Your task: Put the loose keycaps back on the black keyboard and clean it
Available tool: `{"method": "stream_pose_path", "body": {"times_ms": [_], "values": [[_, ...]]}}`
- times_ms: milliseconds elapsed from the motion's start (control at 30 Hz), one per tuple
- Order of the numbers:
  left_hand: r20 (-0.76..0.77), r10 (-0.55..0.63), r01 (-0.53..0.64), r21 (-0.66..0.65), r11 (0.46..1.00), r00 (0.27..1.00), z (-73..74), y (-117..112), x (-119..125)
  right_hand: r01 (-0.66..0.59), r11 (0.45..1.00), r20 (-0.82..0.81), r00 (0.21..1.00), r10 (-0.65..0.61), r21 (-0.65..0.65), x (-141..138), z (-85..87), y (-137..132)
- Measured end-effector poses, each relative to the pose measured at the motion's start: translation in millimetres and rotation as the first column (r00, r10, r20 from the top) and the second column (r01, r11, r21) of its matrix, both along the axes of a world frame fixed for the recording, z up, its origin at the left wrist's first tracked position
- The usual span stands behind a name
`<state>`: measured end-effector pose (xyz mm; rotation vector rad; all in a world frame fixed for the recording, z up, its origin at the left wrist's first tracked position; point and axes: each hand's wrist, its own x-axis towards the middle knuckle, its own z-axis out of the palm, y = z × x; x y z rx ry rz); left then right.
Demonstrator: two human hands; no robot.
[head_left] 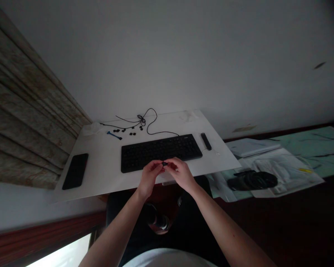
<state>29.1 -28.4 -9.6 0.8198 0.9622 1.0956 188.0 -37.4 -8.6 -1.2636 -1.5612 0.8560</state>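
Observation:
My left hand (151, 176) and my right hand (180, 173) meet just in front of a black keyboard (161, 152), above the white desk's front edge (128, 189). Between their fingertips they pinch a small black piece (164, 163), possibly a keycap. Several similar black pieces (125, 130) lie beyond the keyboard, beside a blue tool (114, 135). A black cable (147, 122) loops on the desk behind the keyboard.
A black phone (75, 171) lies at the desk's left, and a black remote (206, 141) at its right. A wall rises behind the desk, with a draped curtain (25, 111) to the left. Papers and a dark object (252, 180) lie lower right.

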Motion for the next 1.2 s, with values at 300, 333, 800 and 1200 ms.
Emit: {"method": "stream_pose_path", "body": {"times_ms": [300, 333, 800, 1200], "values": [[-0.072, 0.025, -0.023, 0.031, 0.999, 0.997, -0.9, 0, -2, 0.008, 1.0, 0.006, 1.0, -0.008, -0.01, -1, 1.7, 0], [-0.072, 0.023, -0.02, 0.031, 0.999, 0.997, -0.9, 0, -2, 0.011, 1.0, 0.007, 1.0, -0.011, -0.01, -1, 1.9, 0], [-0.646, 0.474, 0.076, 0.635, 0.769, 0.598, -6.1, 24, -84, 0.434, 0.884, 0.1, 0.885, -0.454, 0.172, 94, -29.0, 27], [-0.69, 0.589, -0.04, 0.634, 0.772, 0.421, -28.6, 42, -132, 0.547, 0.831, 0.117, 0.823, -0.556, 0.101, 136, -51.0, 35]]}}
